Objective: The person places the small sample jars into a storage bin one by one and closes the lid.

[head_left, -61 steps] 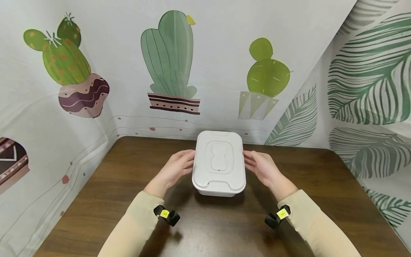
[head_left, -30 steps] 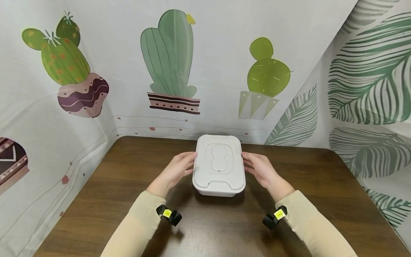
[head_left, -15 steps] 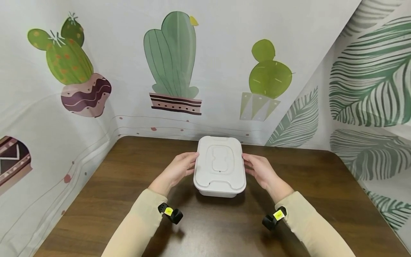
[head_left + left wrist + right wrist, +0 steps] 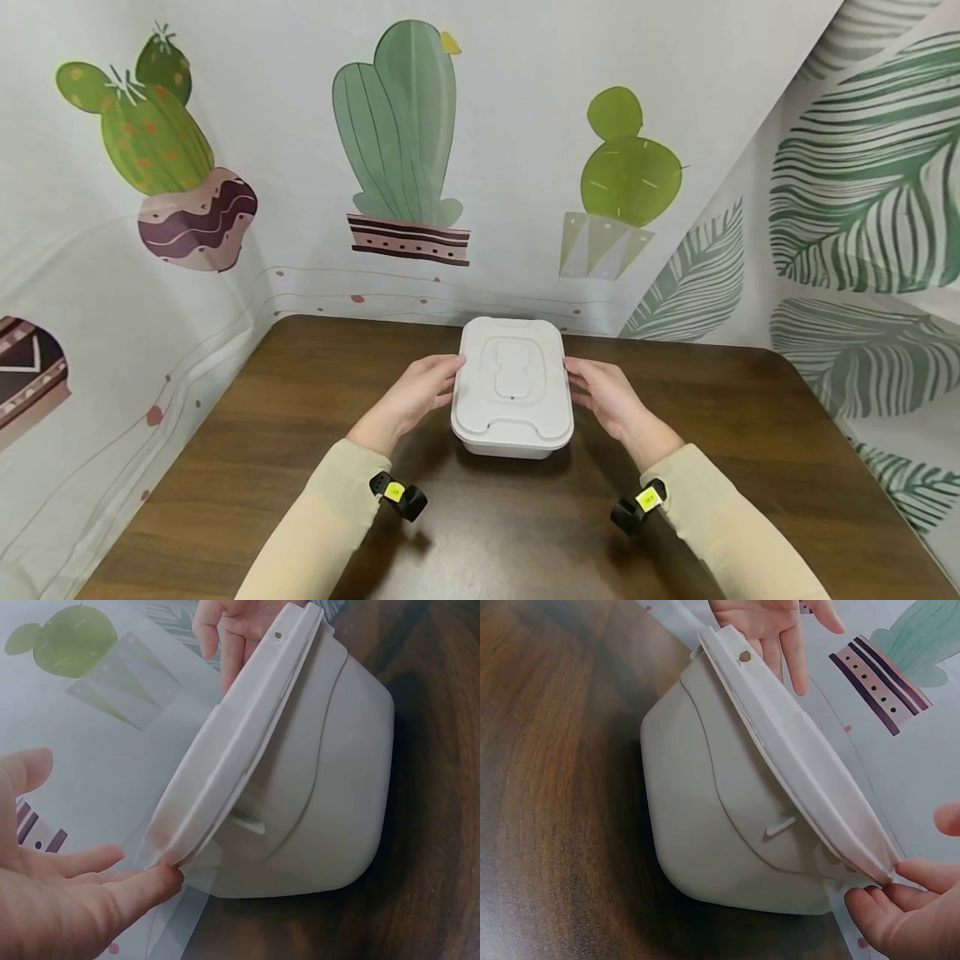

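Note:
A white lidded storage box stands on the dark wooden table (image 4: 480, 533), the short side of its lid (image 4: 483, 412) toward me. Below the lid's front edge shows a strip of the box's wall (image 4: 506, 451). At the left edge of the lid, the left hand (image 4: 411, 393) touches the rim with its fingertips; the thumb is held away from it in the left wrist view. My right hand (image 4: 609, 396) has its fingertips at the right rim, thumb apart. A small plastic tab (image 4: 781, 827) sticks out from the box's side just under the lid.
Behind the table hangs a pale cloth (image 4: 517, 150) printed with cacti and leaves. Each wrist wears a black strap (image 4: 408, 502) with a yellow label over a beige sleeve (image 4: 315, 517). Wood surface spreads around the box.
Over two seconds the far edge of the lid has come down and nearer, and both hands have shifted slightly inward with it. In the last half second hands and box look the same.

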A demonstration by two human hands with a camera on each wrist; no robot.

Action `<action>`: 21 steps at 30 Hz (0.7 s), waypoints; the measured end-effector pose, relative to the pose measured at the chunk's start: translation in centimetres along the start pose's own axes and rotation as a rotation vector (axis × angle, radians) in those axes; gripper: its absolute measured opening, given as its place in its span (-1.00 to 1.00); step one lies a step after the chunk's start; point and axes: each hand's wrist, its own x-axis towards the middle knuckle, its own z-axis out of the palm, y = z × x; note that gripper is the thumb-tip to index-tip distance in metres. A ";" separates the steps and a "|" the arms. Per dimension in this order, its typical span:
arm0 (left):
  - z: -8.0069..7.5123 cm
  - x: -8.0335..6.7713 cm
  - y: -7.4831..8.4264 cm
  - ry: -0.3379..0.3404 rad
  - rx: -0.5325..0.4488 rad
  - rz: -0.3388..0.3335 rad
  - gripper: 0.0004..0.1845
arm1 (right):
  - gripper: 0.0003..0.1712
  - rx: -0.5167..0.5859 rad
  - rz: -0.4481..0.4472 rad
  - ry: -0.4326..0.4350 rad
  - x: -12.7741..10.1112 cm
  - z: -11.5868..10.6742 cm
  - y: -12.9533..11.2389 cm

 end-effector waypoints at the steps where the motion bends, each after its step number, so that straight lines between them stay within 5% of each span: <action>1: 0.0 -0.1 0.0 -0.001 0.002 0.000 -0.35 | -0.44 -0.004 0.001 0.000 0.0 0.0 0.0; 13: -0.2 -0.2 -0.2 0.000 0.014 -0.004 -0.36 | -0.44 -0.058 0.018 -0.007 -0.2 -0.2 0.0; 16: -0.5 -0.2 -0.5 0.027 0.080 0.002 -0.32 | -0.42 -0.064 0.015 -0.019 -0.2 -0.3 0.0; 21: -1.3 -0.1 -1.1 0.112 0.332 0.078 -0.24 | -0.39 -0.150 -0.007 -0.022 -0.4 -1.0 0.1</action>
